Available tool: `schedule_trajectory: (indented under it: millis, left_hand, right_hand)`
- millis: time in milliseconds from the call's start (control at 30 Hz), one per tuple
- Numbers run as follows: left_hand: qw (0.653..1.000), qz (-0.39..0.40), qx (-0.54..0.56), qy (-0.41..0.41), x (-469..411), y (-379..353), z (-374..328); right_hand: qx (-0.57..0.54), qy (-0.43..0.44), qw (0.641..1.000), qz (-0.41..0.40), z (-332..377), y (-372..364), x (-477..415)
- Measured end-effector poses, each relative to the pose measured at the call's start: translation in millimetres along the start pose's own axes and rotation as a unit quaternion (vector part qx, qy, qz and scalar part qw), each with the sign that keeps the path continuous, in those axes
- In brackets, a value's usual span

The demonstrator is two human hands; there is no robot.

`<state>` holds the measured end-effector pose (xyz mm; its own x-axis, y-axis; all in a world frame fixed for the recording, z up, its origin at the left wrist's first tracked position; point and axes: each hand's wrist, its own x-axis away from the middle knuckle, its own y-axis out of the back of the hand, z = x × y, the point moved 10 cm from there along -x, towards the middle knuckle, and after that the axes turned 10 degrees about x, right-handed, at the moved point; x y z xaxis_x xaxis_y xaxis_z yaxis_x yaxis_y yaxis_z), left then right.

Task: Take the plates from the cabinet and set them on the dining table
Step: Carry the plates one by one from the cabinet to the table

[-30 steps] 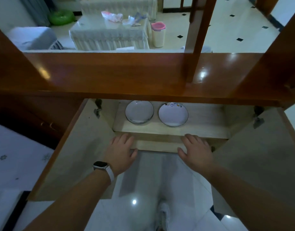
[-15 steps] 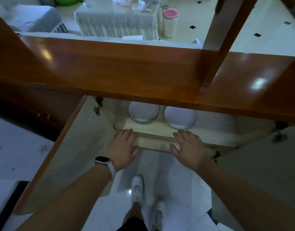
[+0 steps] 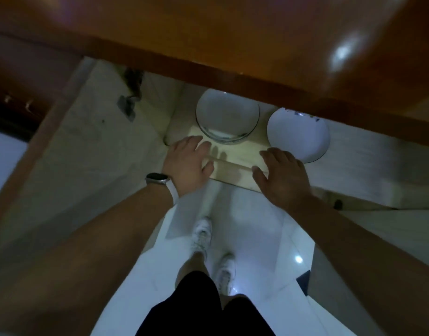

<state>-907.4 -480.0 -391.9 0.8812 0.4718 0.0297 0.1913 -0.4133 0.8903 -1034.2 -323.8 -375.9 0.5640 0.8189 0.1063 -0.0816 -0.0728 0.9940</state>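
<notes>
Two lots of plates sit on the pale shelf (image 3: pixel 242 151) inside the open cabinet. On the left is a stack of plates (image 3: pixel 226 117), round, white and glossy with a thin dark rim. Several edges show at its base, too blurred to count. On the right is a single plate (image 3: pixel 297 134), same shape, with blue marks at its far rim that are too smeared to read.

Both hands reach in, palms down, over the shelf's front edge. The left hand (image 3: pixel 186 163) has its fingers straight and lightly spread, holding nothing, with the tips just beside the stack. The right hand (image 3: pixel 281 175) also has straight, relaxed fingers and is empty, just beside the single plate. Whether it touches the plate cannot be told.

One smartwatch (image 3: pixel 157 179) on a white band wraps the left wrist. Above is the polished reddish wooden top (image 3: pixel 208 32), catching a bright glare. The left door (image 3: pixel 87 154) hangs open, pale inside, with one metal hinge (image 3: pixel 131 98). Below are glossy white floor tiles (image 3: pixel 257 226), two white sneakers (image 3: pixel 202 235) and black shorts (image 3: pixel 196 306).
</notes>
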Motion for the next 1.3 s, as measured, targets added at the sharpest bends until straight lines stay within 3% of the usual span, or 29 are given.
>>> schedule_trajectory:
  millis: [167, 433, 633, 800, 1000, 1300]
  left_hand:
    - [0.995, -0.036, 0.049, 0.077, -41, -27, 50]
    - [0.953, -0.084, 0.188, 0.224, -91, -66, 115]
    - [0.955, -0.073, 0.202, 0.207, -134, -68, 133]
    - [0.947, -0.001, 0.207, 0.245, -148, -72, 145]
    - [0.967, 0.041, 0.129, 0.218, -158, -71, 138]
    - [0.97, 0.008, 0.11, 0.217, -155, -61, 129]
  right_hand:
    - [-0.037, -0.051, 0.998, 0.0, -4, -43, -45]
    - [-0.16, -0.173, 0.971, 0.026, -30, -92, -96]
    - [-0.249, -0.255, 0.934, 0.022, -45, -107, -129]
    - [-0.292, -0.258, 0.921, 0.008, -41, -109, -151]
    - [-0.271, -0.247, 0.93, 0.017, -43, -112, -163]
    - [-0.252, -0.241, 0.937, 0.009, -44, -111, -162]
